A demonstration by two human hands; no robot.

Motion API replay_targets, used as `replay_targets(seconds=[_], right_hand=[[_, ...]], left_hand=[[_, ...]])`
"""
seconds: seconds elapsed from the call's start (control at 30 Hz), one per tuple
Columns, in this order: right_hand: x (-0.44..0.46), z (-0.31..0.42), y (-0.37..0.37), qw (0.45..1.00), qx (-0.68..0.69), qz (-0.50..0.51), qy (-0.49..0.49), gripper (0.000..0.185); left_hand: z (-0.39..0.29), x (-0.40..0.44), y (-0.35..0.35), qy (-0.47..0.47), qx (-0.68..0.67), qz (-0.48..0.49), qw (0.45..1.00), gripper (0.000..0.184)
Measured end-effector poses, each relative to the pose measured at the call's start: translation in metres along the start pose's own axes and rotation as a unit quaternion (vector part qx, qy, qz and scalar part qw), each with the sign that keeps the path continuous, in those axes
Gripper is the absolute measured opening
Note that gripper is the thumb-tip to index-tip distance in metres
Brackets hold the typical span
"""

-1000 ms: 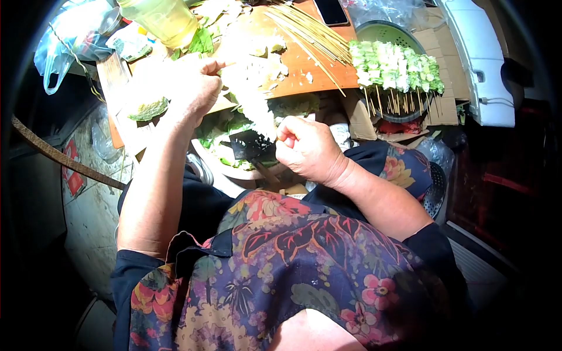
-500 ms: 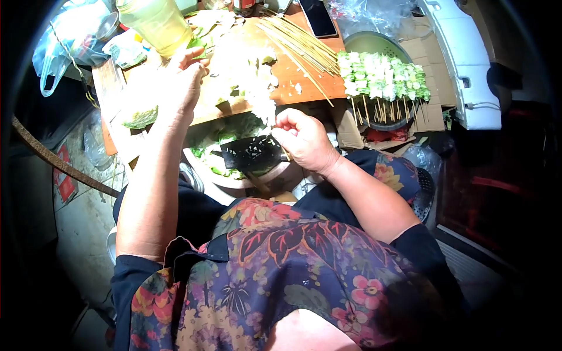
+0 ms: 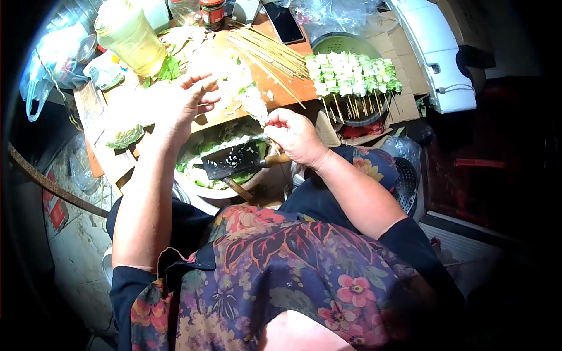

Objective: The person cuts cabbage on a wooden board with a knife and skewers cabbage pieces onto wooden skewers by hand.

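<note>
Several fingers (image 3: 209, 97) of the left hand (image 3: 184, 104) are spread, while the right hand (image 3: 297, 137) pinches a leafy skewer (image 3: 254, 105).

Left hand (image 3: 186, 102) splayed, right hand (image 3: 297, 137) pinching.

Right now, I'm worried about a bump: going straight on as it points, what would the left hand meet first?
Probably the pale vegetable pieces on the wooden surface, just past the left hand; its height is unclear in this one view, so it might pass over them.
</note>
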State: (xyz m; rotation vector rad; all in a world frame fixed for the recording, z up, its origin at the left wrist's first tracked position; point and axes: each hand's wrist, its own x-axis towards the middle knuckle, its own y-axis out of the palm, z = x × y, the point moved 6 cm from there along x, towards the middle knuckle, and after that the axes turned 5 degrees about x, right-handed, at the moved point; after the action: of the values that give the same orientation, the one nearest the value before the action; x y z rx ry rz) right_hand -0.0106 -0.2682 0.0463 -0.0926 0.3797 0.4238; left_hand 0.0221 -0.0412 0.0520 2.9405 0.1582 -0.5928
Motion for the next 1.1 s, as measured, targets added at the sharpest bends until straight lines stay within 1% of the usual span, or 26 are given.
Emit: replay_targets(seconds=[0.03,0.1,0.17,0.2,0.23,0.3,0.37,0.4,0.43,0.5,0.53,0.57,0.63,0.7,0.77,0.83,0.87,0.9,0.97,1.0,1.03,1.1], right_hand=[[-0.001,0.0,0.001,1.0,0.0,0.003,-0.012,0.013],[-0.003,-0.002,0.002,1.0,0.0,0.003,-0.024,0.013],[-0.004,-0.002,0.005,0.999,0.013,0.018,-0.042,0.012],[-0.005,-0.003,0.004,0.998,-0.008,0.026,-0.056,0.01],[-0.005,-0.003,0.002,0.996,-0.049,0.009,-0.075,0.009],[-0.008,0.002,-0.002,0.991,-0.082,-0.006,-0.104,0.008],[-0.008,-0.001,-0.005,0.986,-0.089,-0.017,-0.139,0.007],[-0.009,0.001,-0.005,0.979,-0.123,-0.033,-0.16,0.006],[-0.011,0.003,-0.007,0.972,-0.142,-0.051,-0.177,0.007],[-0.016,0.012,-0.011,0.956,-0.193,-0.094,-0.2,0.009],[-0.015,0.012,-0.013,0.96,-0.199,-0.099,-0.169,0.011],[-0.015,0.012,-0.018,0.953,-0.2,-0.124,-0.191,0.01],[-0.013,0.015,-0.035,0.959,-0.176,-0.155,-0.16,0.011],[-0.012,0.03,-0.063,0.957,-0.17,-0.198,-0.129,0.013],[-0.009,0.05,-0.107,0.931,-0.235,-0.245,-0.133,0.014],[-0.018,0.074,-0.155,0.921,-0.238,-0.284,-0.116,0.015],[-0.016,0.07,-0.186,0.925,-0.222,-0.296,-0.087,0.015],[-0.015,0.059,-0.217,0.928,-0.206,-0.306,-0.057,0.015],[-0.03,0.047,-0.269,0.892,-0.223,-0.39,-0.037,0.009],[-0.033,0.034,-0.296,0.87,-0.27,-0.412,-0.021,0.008],[-0.037,0.019,-0.32,0.845,-0.315,-0.432,-0.003,0.006],[-0.044,-0.002,-0.351,0.83,-0.32,-0.456,0.016,0.004]], left_hand=[[0.004,0.0,0.007,-0.025,-0.038,0.032,0.998,0.023],[0.007,0.0,0.01,-0.019,-0.044,0.035,0.998,0.02],[0.01,-0.002,0.01,-0.05,0.006,0.018,0.999,0.022],[0.015,0.003,0.009,-0.024,0.008,0.017,1.0,0.022],[0.014,0.002,0.009,-0.024,0.036,0.013,0.999,0.018],[0.024,0.011,0.007,0.006,0.002,0.021,1.0,0.012],[0.02,0.008,0.01,0.018,0.035,0.013,0.999,0.008],[0.011,0.002,0.016,0.031,0.06,0.005,0.998,0.011],[0.006,-0.001,0.02,0.064,0.104,-0.032,0.992,0.009],[0.0,-0.002,0.027,0.113,0.237,-0.026,0.964,0.007],[0.006,0.001,0.027,0.112,0.269,-0.019,0.956,0.005],[0.01,0.001,0.028,0.123,0.276,-0.018,0.953,0.006],[0.011,-0.002,0.039,0.099,0.341,0.021,0.935,0.008],[0.018,-0.009,0.054,0.074,0.346,0.113,0.928,0.01],[0.039,-0.017,0.068,-0.033,0.258,0.212,0.942,0.022],[0.046,-0.027,0.075,-0.041,0.316,0.241,0.917,0.039],[0.041,-0.032,0.082,-0.019,0.35,0.253,0.902,0.046],[0.041,-0.032,0.083,-0.003,0.355,0.261,0.898,0.044],[0.043,-0.028,0.081,-0.023,0.353,0.248,0.902,0.042],[0.042,-0.027,0.079,-0.031,0.339,0.243,0.908,0.041],[0.043,-0.025,0.078,0.003,0.329,0.241,0.913,0.04],[0.047,-0.022,0.074,-0.002,0.341,0.234,0.91,0.04]])
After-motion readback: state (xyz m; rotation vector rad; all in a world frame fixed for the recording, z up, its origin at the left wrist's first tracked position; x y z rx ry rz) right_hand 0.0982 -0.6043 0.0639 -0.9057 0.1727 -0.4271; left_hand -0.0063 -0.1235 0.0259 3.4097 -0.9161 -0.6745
